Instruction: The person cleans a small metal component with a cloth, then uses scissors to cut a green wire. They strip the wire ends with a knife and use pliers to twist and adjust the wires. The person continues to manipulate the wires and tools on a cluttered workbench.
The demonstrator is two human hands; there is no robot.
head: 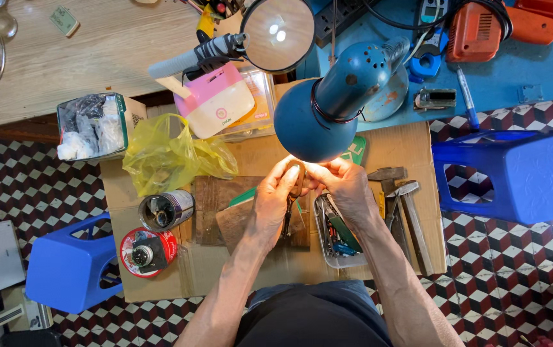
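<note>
Fingertips first: both sets pinch in together under the lamp's glow, closed on a small brownish ring-like piece (pixel 298 172) that's too small and too brightly lit to identify. The left hand (pixel 275 196) grips it from the left side, thumb and fingers clamped around its edge; the right hand (pixel 344 183) meets it from the right, fingertips pressed on the same piece. A dark slim strap or tool (pixel 287 215) hangs straight down from that piece toward the person, so its long axis runs away-to-near, between the 2 wrists. Both hands sit equally close, touching it.

Out from there: the blue desk lamp (pixel 328 106) hovers just above the hands, a round magnifier (pixel 278 33) beyond it. Below the hands lie brown leather pieces (pixel 222 212) on a cardboard sheet (pixel 411 144). Just right of the right wrist, a clear tray of small tools (pixel 337 241), then 2 hammers (pixel 405 205). Off left: a yellow plastic bag (pixel 161 154), a metal tin (pixel 166 210), a red tin (pixel 147 252). Blue stools (pixel 508 173) flank everything.
</note>
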